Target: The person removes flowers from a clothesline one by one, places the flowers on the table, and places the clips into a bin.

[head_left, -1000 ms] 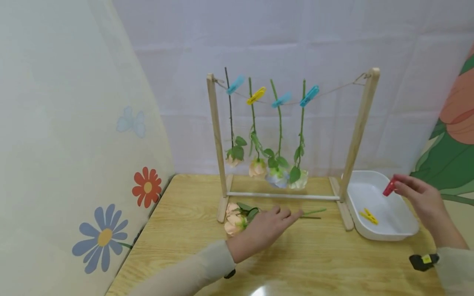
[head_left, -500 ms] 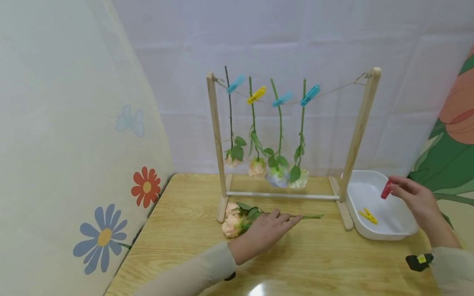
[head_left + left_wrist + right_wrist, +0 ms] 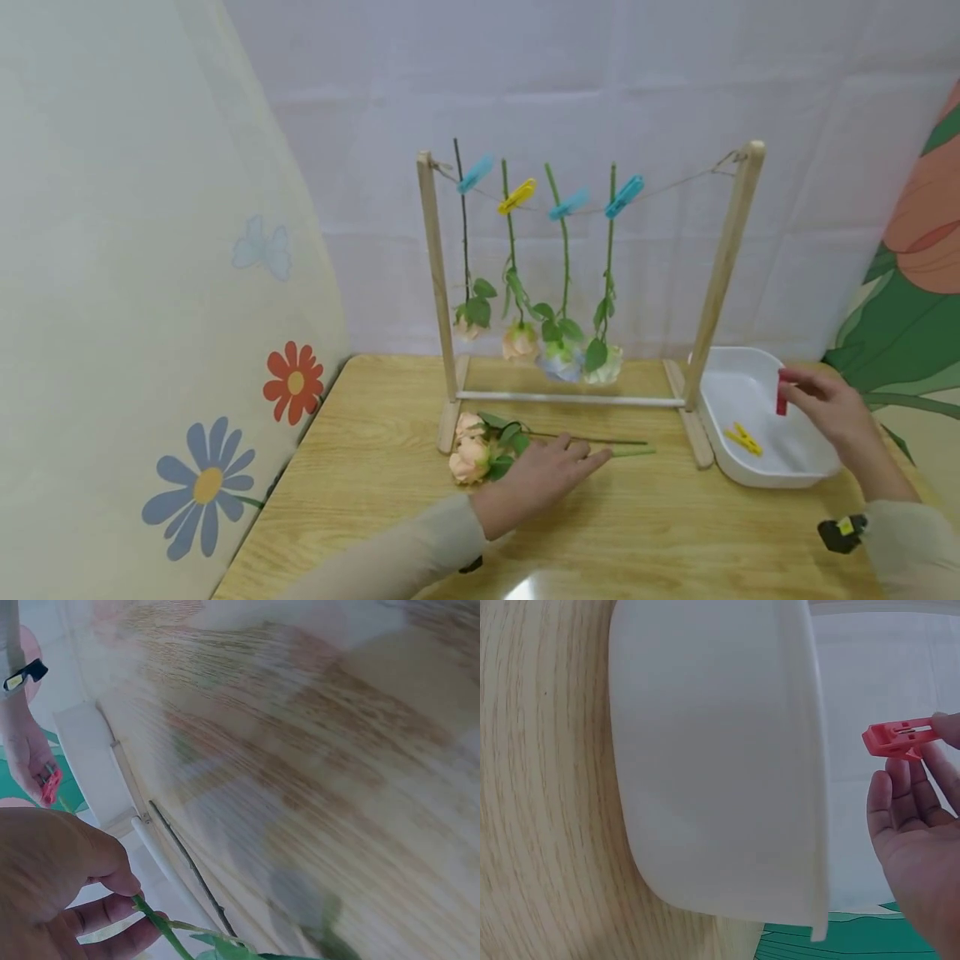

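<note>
My left hand [image 3: 546,477] pinches the green stem [image 3: 166,934] of a peach rose [image 3: 470,460] between thumb and fingers, low over the table. Beside it lies a second peach rose [image 3: 469,426], its dark stem [image 3: 196,874] apart from the fingers. Over the white basin, my right hand [image 3: 831,414] holds a red clothespin [image 3: 901,736] by its handle end between thumb and fingers. A yellow clothespin [image 3: 743,439] lies inside the basin [image 3: 720,772]. Part of the green stem is hidden under the left hand in the head view.
A wooden rack [image 3: 718,292] with a string stands at the back of the table [image 3: 615,533]. Several roses hang upside down from it, clipped by blue clothespins [image 3: 625,197] and a yellow one [image 3: 517,197]. A white bar [image 3: 570,399] joins the rack's feet.
The green stem has shifted toward the table's front, from behind the dark stem to in front of it. My right hand has moved slightly left and down, and the red clothespin has turned more upright.
</note>
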Action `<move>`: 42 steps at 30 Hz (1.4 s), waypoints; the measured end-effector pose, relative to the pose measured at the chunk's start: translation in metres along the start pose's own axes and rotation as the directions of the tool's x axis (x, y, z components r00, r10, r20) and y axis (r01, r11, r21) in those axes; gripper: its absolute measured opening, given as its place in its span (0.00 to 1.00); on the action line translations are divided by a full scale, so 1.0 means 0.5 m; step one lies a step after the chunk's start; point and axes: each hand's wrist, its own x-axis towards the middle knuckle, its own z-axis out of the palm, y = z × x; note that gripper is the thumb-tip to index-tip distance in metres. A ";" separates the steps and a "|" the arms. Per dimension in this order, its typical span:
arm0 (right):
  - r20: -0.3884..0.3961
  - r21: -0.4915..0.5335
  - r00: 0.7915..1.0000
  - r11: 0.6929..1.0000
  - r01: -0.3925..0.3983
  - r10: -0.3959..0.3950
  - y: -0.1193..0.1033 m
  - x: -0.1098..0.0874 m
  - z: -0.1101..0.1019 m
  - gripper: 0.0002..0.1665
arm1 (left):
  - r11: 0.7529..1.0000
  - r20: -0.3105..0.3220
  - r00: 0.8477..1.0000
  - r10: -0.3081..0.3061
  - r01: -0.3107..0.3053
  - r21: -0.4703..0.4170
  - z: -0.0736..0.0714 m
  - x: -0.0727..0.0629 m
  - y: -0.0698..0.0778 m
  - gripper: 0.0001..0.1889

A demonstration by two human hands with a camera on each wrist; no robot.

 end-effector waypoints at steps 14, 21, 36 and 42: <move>0.034 -0.165 0.992 0.978 0.126 -0.122 0.006 0.016 0.024 0.28 | 1.000 0.046 0.999 0.020 -0.020 -0.011 0.010 0.016 0.012 0.34; 0.086 -0.209 0.990 0.969 0.131 -0.115 -0.001 0.020 0.030 0.30 | 0.999 0.037 0.999 -0.012 0.013 -0.033 0.018 0.019 0.014 0.33; 0.084 -0.188 0.979 0.962 0.197 -0.184 -0.030 0.021 0.027 0.30 | 0.999 0.029 0.999 -0.029 0.028 0.019 -0.013 0.003 0.005 0.20; 0.044 -0.181 0.969 0.952 0.246 -0.242 -0.070 0.021 0.021 0.26 | 0.997 0.049 0.996 -0.069 0.068 0.037 -0.049 0.004 -0.020 0.25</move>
